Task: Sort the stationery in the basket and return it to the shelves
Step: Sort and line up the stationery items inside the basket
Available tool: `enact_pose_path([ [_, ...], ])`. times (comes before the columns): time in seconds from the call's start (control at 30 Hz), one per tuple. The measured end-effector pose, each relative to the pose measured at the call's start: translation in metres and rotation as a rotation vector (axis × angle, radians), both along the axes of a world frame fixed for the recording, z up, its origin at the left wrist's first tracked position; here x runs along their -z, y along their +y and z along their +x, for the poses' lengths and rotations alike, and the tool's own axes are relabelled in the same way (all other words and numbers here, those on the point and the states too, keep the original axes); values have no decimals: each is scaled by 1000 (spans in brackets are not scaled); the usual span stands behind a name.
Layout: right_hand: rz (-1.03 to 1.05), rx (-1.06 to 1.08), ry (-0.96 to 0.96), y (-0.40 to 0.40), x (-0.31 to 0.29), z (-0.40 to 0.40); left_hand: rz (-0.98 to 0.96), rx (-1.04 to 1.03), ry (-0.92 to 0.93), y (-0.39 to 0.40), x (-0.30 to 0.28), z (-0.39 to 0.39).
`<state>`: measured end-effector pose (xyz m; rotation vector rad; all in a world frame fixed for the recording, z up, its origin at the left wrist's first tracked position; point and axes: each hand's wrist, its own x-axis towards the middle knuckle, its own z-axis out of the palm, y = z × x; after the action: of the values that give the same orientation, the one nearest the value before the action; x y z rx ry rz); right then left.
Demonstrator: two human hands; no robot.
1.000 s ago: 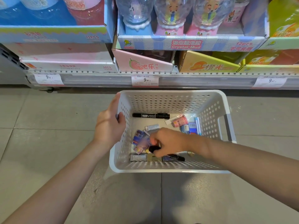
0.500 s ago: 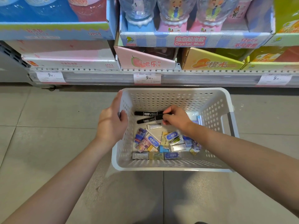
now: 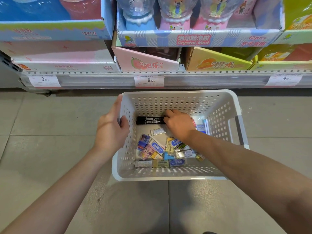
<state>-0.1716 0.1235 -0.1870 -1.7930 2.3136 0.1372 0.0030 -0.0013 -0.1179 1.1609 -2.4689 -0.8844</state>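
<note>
A white perforated basket [image 3: 219, 112] hangs over the tiled floor in front of a shelf. My left hand [image 3: 111, 130] grips its left rim, thumb inside. Two black markers [image 3: 149, 120] lie side by side at the far end of the basket. My right hand [image 3: 179, 124] reaches in and its curled fingers close round the right ends of both markers. Several small erasers [image 3: 157, 146] in blue, white and yellow wrappers lie scattered over the basket's near half.
The shelf edge [image 3: 202, 80] with price tags reading 9.90 runs just beyond the basket. On it stand display boxes: a pink one [image 3: 146, 62], a yellow one [image 3: 217, 62] and a Crystal Mud box [image 3: 194, 39] above. Grey floor tiles lie all around.
My right hand carried a black marker from the near end of the basket to the far end and laid it beside the other marker. It now holds both ends.
</note>
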Motion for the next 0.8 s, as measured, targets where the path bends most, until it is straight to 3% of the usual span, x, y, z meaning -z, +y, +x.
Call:
enact_pose_path([
  [0.23,51,-89,5,4,6,-2,-2,-21,8,0,2,-1],
  [0.53,44,64,-67,-1,11,3,16,-27,4,-1,2,0],
  [0.7,-103,65,-84,15,-16,-9,11,-40,-3,0,1,-2],
  [0.8,107,165,33,26,-23,-22,9,-21,-17,-1,0,-1],
])
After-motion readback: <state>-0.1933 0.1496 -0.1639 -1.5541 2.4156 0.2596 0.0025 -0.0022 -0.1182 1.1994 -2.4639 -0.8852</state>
